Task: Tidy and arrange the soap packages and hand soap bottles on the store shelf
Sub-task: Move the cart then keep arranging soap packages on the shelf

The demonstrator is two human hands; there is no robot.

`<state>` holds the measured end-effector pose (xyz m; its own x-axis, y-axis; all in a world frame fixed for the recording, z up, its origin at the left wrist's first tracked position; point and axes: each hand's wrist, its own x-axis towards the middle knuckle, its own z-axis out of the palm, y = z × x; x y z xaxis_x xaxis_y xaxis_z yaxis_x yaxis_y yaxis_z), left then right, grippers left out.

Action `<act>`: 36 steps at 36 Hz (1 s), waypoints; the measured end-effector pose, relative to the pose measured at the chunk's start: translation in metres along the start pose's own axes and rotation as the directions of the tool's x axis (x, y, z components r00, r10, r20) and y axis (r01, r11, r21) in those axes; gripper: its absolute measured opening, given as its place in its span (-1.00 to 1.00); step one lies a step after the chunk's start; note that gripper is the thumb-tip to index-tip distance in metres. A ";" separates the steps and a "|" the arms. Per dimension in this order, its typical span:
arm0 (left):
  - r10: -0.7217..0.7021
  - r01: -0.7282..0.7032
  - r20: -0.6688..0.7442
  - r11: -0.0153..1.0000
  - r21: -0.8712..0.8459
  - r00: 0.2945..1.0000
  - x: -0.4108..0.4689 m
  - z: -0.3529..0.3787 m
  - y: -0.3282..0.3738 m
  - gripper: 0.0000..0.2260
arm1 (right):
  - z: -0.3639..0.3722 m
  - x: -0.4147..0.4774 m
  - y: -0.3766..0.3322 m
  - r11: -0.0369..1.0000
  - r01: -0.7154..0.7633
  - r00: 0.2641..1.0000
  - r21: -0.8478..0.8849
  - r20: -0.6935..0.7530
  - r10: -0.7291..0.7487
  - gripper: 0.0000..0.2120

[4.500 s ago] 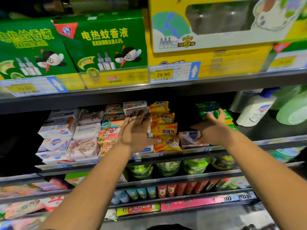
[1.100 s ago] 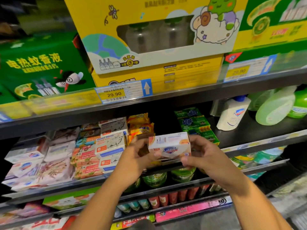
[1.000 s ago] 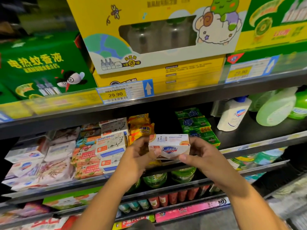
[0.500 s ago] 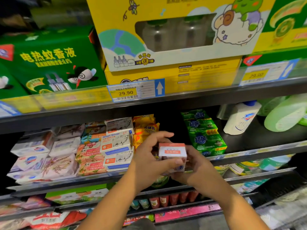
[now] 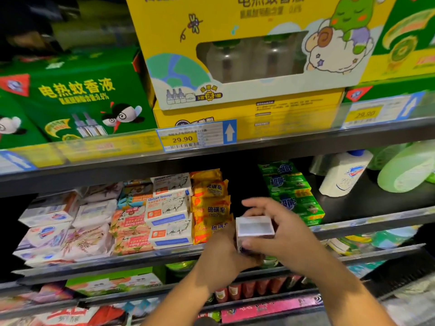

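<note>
A small white soap box [image 5: 254, 228] is held end-on in front of the middle shelf [image 5: 367, 223]. My left hand [image 5: 222, 257] grips it from below and the left. My right hand [image 5: 280, 231] holds its right side, thumb under the box and fingers spread above. Behind the box lies a dark gap between the yellow soap packs [image 5: 210, 205] and the green soap packs [image 5: 292, 191]. White Goat Soap boxes [image 5: 168, 208] are stacked left of the yellow packs. A white hand soap bottle [image 5: 342, 172] stands at the right, with a green bottle [image 5: 407, 168] lying beside it.
White and pink soap packages [image 5: 70, 222] fill the shelf's left part. Large yellow [image 5: 247, 55] and green [image 5: 77, 95] mosquito-liquid boxes stand on the shelf above, with a 29.90 price tag [image 5: 195, 136]. Lower shelves hold more goods [image 5: 259, 285].
Both hands have turned the soap box from broadside to end-on and brought it slightly right and lower. The camera moved closer to the shelf.
</note>
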<state>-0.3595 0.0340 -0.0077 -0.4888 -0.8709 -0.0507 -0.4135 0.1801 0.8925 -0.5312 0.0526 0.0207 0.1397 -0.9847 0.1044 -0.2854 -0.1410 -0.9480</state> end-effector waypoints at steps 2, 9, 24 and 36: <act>-0.055 0.055 -0.010 0.998 -0.012 0.998 -0.003 -0.004 0.000 -0.53 | -0.007 -0.001 0.002 1.000 -0.002 1.000 0.020 -0.021 0.003 -0.42; -0.006 -0.048 -0.200 0.963 -0.267 0.980 -0.007 -0.026 0.033 -0.49 | -0.040 0.002 -0.004 0.901 0.065 0.959 0.429 -0.276 0.062 -0.53; -0.412 0.338 -0.035 0.792 -0.509 0.911 0.016 -0.032 0.041 -0.81 | -0.029 -0.004 0.000 0.876 -0.466 0.878 0.126 -0.058 0.476 -0.57; 0.480 -0.468 0.047 0.823 0.321 0.876 0.033 -0.064 0.033 -0.61 | -0.054 0.020 -0.010 0.892 -0.349 0.933 0.289 0.023 0.358 -0.66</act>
<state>-0.3404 -0.0183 0.0484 -0.6631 -0.6548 0.3626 -0.3580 0.7029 0.6146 -0.5772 0.0290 0.0486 0.0504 -0.9672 -0.2488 -0.0296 0.2476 -0.9684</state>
